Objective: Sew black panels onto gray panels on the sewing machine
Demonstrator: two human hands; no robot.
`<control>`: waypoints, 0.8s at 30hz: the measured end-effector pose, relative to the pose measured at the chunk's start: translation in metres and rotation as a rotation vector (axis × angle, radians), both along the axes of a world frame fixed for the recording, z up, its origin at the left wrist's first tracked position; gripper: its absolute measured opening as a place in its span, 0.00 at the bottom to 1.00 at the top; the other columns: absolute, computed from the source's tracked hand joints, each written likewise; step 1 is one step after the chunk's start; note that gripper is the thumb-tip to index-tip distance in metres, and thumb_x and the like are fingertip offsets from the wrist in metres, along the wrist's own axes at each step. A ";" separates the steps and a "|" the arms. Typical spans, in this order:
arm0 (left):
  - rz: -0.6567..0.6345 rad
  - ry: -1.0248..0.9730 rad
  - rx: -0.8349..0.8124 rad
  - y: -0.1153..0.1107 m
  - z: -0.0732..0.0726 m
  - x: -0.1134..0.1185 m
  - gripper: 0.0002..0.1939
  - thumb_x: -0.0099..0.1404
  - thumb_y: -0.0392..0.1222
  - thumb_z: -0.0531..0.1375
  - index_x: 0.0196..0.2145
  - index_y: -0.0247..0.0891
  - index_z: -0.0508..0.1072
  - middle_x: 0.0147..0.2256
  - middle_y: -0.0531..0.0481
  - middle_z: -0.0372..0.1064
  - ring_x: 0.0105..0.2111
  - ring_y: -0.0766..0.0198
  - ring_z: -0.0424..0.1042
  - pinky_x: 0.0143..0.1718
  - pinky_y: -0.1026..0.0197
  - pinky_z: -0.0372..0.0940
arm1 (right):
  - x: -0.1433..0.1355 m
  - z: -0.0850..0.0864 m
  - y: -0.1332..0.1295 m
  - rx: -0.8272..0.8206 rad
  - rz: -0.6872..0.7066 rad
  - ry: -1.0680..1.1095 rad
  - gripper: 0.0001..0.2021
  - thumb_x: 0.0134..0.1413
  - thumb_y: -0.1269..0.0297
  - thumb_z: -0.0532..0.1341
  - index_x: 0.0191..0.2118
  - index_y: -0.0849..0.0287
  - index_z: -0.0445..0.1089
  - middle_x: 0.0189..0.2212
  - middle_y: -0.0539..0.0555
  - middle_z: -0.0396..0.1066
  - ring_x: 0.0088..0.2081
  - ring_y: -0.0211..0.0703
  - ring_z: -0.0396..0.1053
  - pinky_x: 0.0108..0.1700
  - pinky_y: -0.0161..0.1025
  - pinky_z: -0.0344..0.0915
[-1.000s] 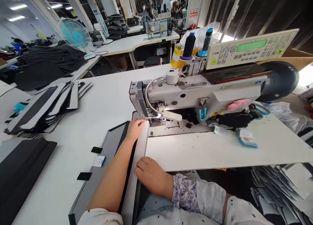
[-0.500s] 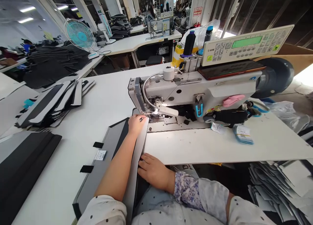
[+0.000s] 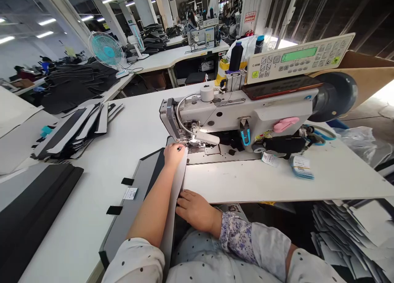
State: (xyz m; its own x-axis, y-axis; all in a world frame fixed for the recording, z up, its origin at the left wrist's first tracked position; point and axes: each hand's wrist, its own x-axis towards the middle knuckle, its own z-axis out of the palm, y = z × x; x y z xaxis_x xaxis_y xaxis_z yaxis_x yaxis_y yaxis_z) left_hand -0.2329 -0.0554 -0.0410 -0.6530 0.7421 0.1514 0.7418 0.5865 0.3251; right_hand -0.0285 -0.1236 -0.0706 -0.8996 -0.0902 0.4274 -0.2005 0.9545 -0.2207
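A grey and black fabric panel (image 3: 131, 217) lies under the head of a sewing machine (image 3: 215, 118), with its folded-up light grey edge (image 3: 175, 188) running towards my body. Close beside the needle area, my left hand (image 3: 172, 155) pinches the far end of that edge. A small dark bit shows at its fingertips. My right hand (image 3: 197, 212) grips the same edge nearer to me, fingers curled over it and thumb hidden. On the panel are a white label (image 3: 130, 193) and two black tabs, one of them a black tab (image 3: 114, 210) near its outer border.
Stacked grey and black pieces (image 3: 74, 131) lie to the left, with a dark folded stack (image 3: 40, 201) nearer. A phone (image 3: 280, 87) rests on the machine below the control panel (image 3: 301, 58). Labels (image 3: 301, 166) sit at the right. More cut pieces (image 3: 347, 238) are below the table edge.
The camera view has shifted slightly, so the machine appears a little further left. Both hands keep nearly the same place on the panel.
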 end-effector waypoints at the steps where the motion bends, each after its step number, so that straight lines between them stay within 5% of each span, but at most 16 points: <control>1: -0.007 0.010 -0.002 0.000 -0.001 0.000 0.11 0.62 0.44 0.55 0.36 0.45 0.79 0.42 0.49 0.73 0.44 0.54 0.69 0.49 0.56 0.61 | 0.000 0.000 0.000 0.004 0.000 -0.001 0.05 0.61 0.68 0.57 0.35 0.58 0.69 0.36 0.54 0.70 0.44 0.46 0.63 0.54 0.44 0.60; 5: -0.105 0.145 0.029 -0.012 -0.001 0.003 0.13 0.65 0.43 0.55 0.42 0.42 0.77 0.44 0.44 0.71 0.46 0.53 0.67 0.50 0.54 0.60 | 0.003 0.003 0.001 0.003 0.001 -0.005 0.05 0.61 0.68 0.57 0.34 0.59 0.69 0.35 0.54 0.70 0.43 0.46 0.63 0.52 0.43 0.60; 10: -0.357 0.307 -0.098 -0.044 0.003 0.011 0.20 0.66 0.33 0.50 0.48 0.51 0.75 0.46 0.47 0.71 0.47 0.54 0.65 0.52 0.51 0.56 | 0.006 0.007 0.005 0.001 -0.009 -0.014 0.05 0.61 0.70 0.57 0.34 0.59 0.69 0.37 0.54 0.70 0.43 0.45 0.63 0.51 0.43 0.61; 24: -0.418 0.410 -0.258 -0.042 0.015 0.021 0.23 0.63 0.29 0.51 0.51 0.46 0.72 0.47 0.49 0.71 0.44 0.57 0.65 0.45 0.56 0.60 | 0.004 0.025 0.031 -0.057 -0.039 -0.115 0.04 0.58 0.73 0.58 0.35 0.60 0.70 0.36 0.55 0.71 0.43 0.46 0.63 0.47 0.42 0.60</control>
State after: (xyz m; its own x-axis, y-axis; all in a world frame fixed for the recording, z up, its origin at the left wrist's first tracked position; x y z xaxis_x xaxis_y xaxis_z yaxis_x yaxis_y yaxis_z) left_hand -0.2120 -0.0971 -0.0263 -0.2279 0.9674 0.1104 0.9590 0.2426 -0.1464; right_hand -0.0248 -0.0926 -0.0459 -0.9452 -0.0325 0.3248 -0.1334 0.9465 -0.2937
